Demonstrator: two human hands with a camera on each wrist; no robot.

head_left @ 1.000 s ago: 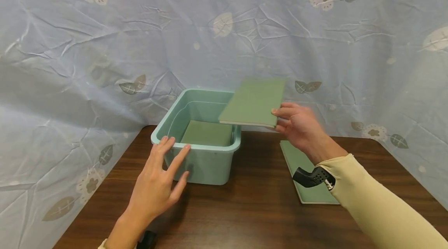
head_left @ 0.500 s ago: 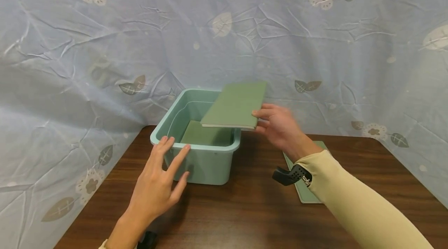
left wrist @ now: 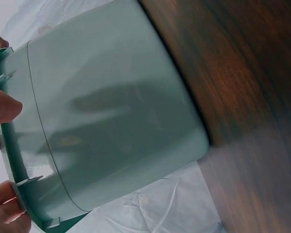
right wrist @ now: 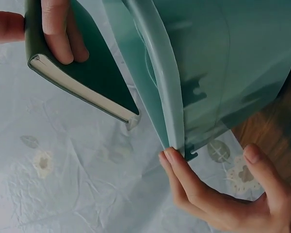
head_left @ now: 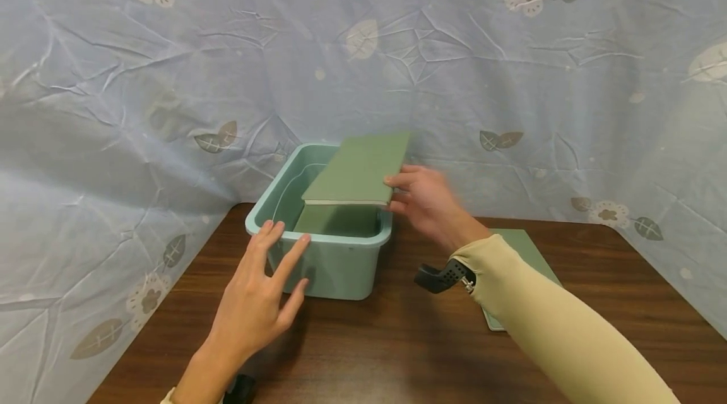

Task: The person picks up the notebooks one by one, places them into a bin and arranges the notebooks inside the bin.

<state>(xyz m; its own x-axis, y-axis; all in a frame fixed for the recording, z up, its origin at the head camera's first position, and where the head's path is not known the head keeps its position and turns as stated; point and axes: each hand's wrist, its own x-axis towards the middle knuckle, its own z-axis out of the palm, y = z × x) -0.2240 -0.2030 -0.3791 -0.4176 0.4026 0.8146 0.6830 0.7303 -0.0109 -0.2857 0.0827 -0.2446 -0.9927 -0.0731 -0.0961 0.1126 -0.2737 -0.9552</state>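
My right hand (head_left: 428,205) pinches a green hardcover notebook (head_left: 358,167) by its right edge, thumb on top and fingers beneath. The notebook is held roughly level over the opening of a pale teal plastic bin (head_left: 324,268); its cream page edges (right wrist: 82,94) show in the right wrist view. Inside the bin, another green notebook (head_left: 335,219) lies on the bottom, partly hidden by the held one. My left hand (head_left: 250,300) rests its fingertips on the bin's near rim, with the thumb apart from the wall, as the right wrist view shows.
A further green notebook (head_left: 525,249) lies on the dark wooden table (head_left: 369,353) at the right, partly covered by my right forearm. Behind the table hangs a pale blue flowered cloth (head_left: 414,44). Black wrist mounts (head_left: 445,276) sit on the wrists.
My right hand has carried the notebook leftward, from beside the bin's right rim to over its opening. My left hand and the bin have stayed in place.
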